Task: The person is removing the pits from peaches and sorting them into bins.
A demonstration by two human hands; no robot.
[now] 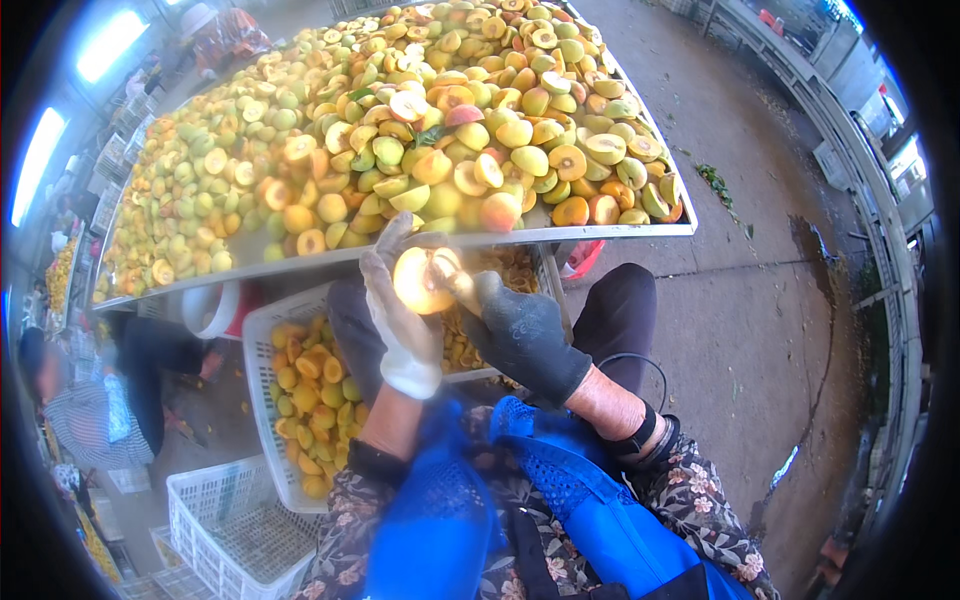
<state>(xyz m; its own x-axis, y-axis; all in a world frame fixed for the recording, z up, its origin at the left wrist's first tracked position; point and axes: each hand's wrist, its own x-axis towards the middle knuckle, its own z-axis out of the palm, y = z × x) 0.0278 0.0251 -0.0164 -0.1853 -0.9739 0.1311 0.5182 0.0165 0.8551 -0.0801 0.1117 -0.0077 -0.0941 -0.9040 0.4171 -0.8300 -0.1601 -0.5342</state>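
My left hand [401, 315], in a pale work glove, holds a halved yellow stone fruit [421, 281], its cut face turned up and brightly lit. My right hand [525, 330], in a dark coated glove, grips a small tool with a light-coloured handle [463, 291] against the cut face; the tool's tip is too glaring to make out. Both hands are over my lap, just below the near edge of a metal-rimmed table [570, 234]. Halved fruits [450, 165] are heaped on that table, some with stones in them.
A white plastic crate [259, 375] of fruit halves stands left of my legs, with another white crate [247, 517] below it. Under the table are a container with fruit pieces [551, 277] and a white bucket [214, 307]. A co-worker [97, 420] sits at the left.
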